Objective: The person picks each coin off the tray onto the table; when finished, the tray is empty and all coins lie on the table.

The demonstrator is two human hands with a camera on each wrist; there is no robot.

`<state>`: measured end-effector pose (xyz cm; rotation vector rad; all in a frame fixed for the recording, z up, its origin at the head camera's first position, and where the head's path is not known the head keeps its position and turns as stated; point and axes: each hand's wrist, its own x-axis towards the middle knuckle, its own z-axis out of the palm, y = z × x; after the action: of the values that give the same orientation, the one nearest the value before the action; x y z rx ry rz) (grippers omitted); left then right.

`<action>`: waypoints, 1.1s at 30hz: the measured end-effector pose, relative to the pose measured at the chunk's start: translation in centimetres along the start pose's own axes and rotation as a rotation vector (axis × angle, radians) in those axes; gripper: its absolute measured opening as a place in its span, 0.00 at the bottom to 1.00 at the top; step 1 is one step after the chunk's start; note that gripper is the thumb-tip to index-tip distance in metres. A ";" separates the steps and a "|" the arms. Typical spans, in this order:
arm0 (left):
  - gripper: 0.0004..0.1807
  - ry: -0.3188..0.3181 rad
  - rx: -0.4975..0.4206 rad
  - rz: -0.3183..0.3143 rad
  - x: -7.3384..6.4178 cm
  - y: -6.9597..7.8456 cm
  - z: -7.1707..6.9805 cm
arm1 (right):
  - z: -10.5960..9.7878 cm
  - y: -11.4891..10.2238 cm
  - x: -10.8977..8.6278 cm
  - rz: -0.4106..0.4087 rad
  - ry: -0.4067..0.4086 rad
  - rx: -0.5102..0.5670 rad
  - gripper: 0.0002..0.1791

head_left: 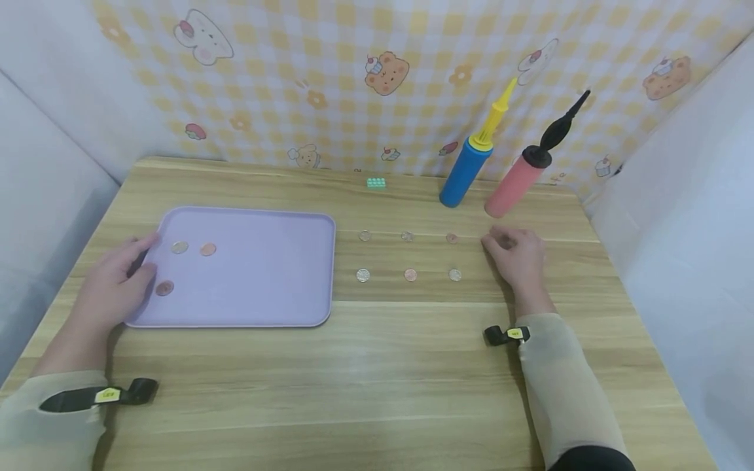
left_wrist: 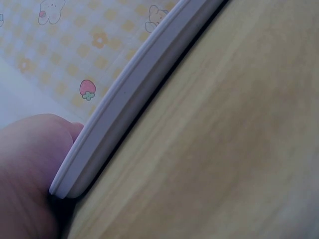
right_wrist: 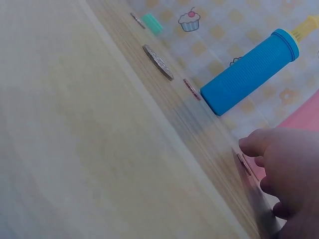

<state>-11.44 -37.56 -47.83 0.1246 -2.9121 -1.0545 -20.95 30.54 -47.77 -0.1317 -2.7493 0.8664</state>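
We find the lilac tray [head_left: 253,268] lying flat on the wooden table [head_left: 377,366], with three coins [head_left: 179,247] already in its left part: two near the far-left corner and one copper coin [head_left: 164,288] nearer the left edge. The left hand [head_left: 114,284] rests at that left rim, fingers relaxed and holding nothing; the left wrist view shows the rim [left_wrist: 124,102] just beside the palm, so we read this hand as steadying the tray rather than gripping it.

Two rows of coins lie on the table to the right of the tray. The right hand [head_left: 517,255] sits at the right end of the far row, fingers [right_wrist: 256,142] loosely curled downward over a coin [right_wrist: 243,164] at the table surface. We cannot tell whether that coin is already pinched or only touched. The copper coin [head_left: 451,238] of that row lies just to the left of the fingertips.

Our judgement is that the step in hand is lifting a flat coin off the table. To do it well, we recommend sliding a fingertip against the coin's edge to tip it up, then pinching across the faces with the thumb. The neighbouring coins should stay undisturbed. The blue pump [head_left: 465,171] and the red pump [head_left: 514,186] stand close behind the hand, so the lift should come toward the body, not backward. The left hand should keep the tray from shifting.
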 end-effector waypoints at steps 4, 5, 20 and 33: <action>0.31 -0.002 -0.004 0.001 -0.1 0.0 -0.1 | 0.4 -0.7 -0.2 0.014 0.038 0.004 0.24; 0.31 -0.001 -0.009 0.003 -0.1 0.0 -0.1 | 0.6 -1.0 -0.3 0.007 0.051 0.002 0.24; 0.31 -0.002 -0.028 -0.034 -0.1 0.5 -0.1 | 5.7 -7.9 -2.4 -0.363 0.151 0.083 0.25; 0.31 0.008 -0.021 -0.020 -0.1 0.3 -0.1 | 9.6 -13.3 -3.7 -0.521 0.098 0.094 0.21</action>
<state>-11.30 -37.39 -47.56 0.1572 -2.8976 -1.0839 -20.08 13.79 -48.51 0.5213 -2.4603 0.8065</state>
